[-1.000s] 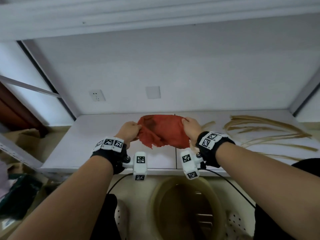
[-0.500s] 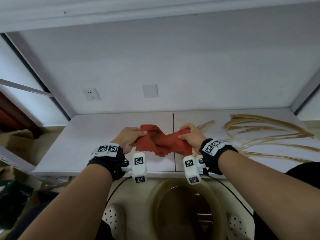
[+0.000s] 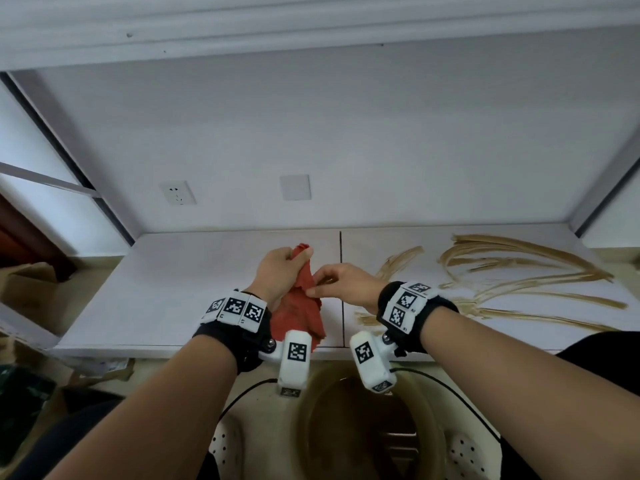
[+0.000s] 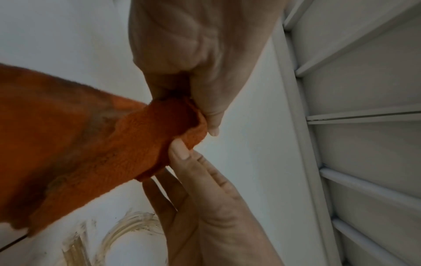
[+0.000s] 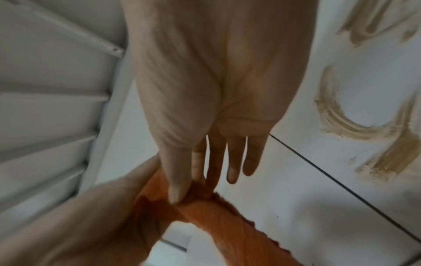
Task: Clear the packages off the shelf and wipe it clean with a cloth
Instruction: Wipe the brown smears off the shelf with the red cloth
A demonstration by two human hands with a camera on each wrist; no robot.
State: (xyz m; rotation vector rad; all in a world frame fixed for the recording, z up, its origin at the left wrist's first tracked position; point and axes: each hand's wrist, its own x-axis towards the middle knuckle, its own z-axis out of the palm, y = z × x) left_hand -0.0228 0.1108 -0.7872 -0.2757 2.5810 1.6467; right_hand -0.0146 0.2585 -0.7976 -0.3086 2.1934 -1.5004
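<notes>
A red cloth (image 3: 301, 306) hangs bunched over the middle of the white shelf (image 3: 166, 292). My left hand (image 3: 297, 253) grips its top fold; the left wrist view shows thumb and fingers closed round the cloth (image 4: 159, 129). My right hand (image 3: 313, 289) is close beside it on the right. It pinches the cloth's edge lower down, thumb in front and nearly straight fingers behind, as the right wrist view shows on the cloth (image 5: 216, 216). Tan-brown smears (image 3: 519, 271) streak the right half of the shelf. I see no packages on the shelf.
A basin of murky brown water (image 3: 363, 431) stands on the floor below the shelf's front edge, between my arms. An upper shelf board (image 3: 311, 26) runs overhead. A wall socket (image 3: 177, 192) is behind, and a cardboard box (image 3: 27, 289) sits at the left.
The cloth was stretched wide between both hands; now the hands have come together and it hangs bunched from my left hand. My right hand moved left to the cloth's edge.
</notes>
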